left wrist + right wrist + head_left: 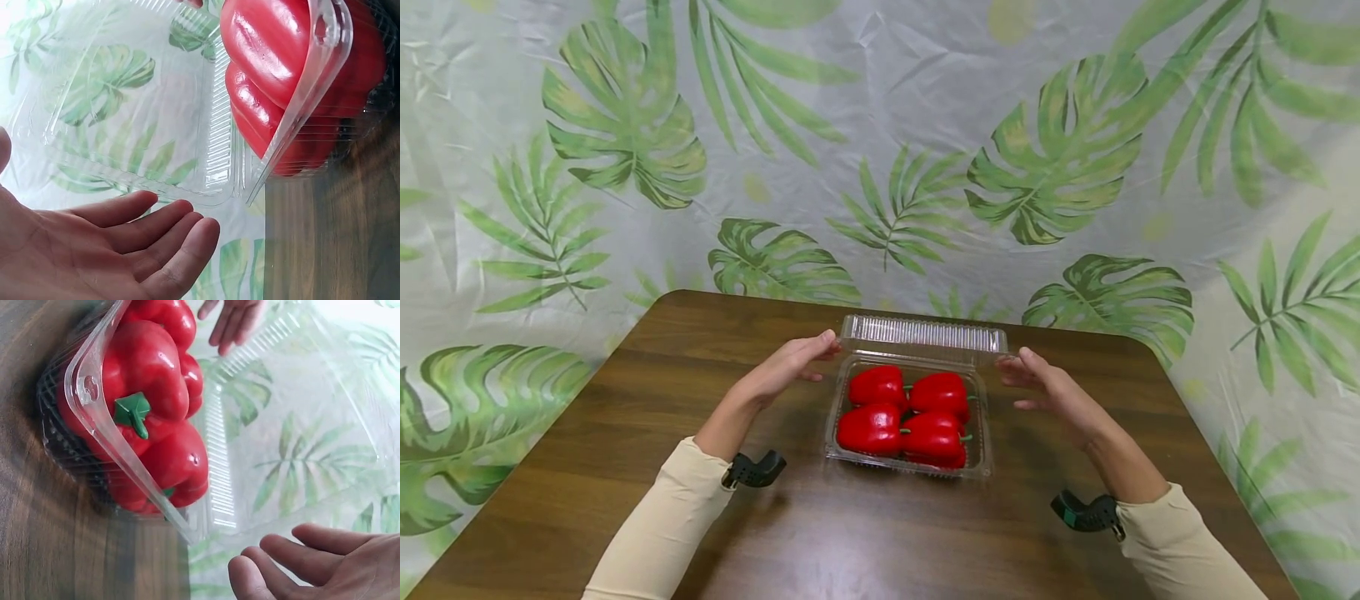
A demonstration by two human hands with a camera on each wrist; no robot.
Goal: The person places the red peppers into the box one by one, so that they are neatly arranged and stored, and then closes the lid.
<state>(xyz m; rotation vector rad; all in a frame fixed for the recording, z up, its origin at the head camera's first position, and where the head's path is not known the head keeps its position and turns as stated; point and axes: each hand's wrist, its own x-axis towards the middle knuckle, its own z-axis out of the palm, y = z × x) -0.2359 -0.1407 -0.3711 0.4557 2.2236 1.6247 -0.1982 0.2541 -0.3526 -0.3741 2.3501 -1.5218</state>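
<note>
A clear plastic clamshell container [837, 417] stands on the table with its hinged lid [925, 333] raised at the back. Several glossy red bell peppers [868, 429] with green stems fill the base. My left hand [782, 371] is at the lid's left side, palm inward, its fingers extended and only slightly bent. On the lid's right side, my right hand [1060, 396] mirrors it with fingers loosely extended. In both wrist views the fingertips lie close to the lid's edge; whether they touch it I cannot tell. Neither hand grips anything.
The dark brown wooden table [625, 417] reaches back to a hanging cloth [917, 100] printed with green leaves. A black strap-like device [756, 469] is on the left wrist, and a similar device [1084, 511] on the right.
</note>
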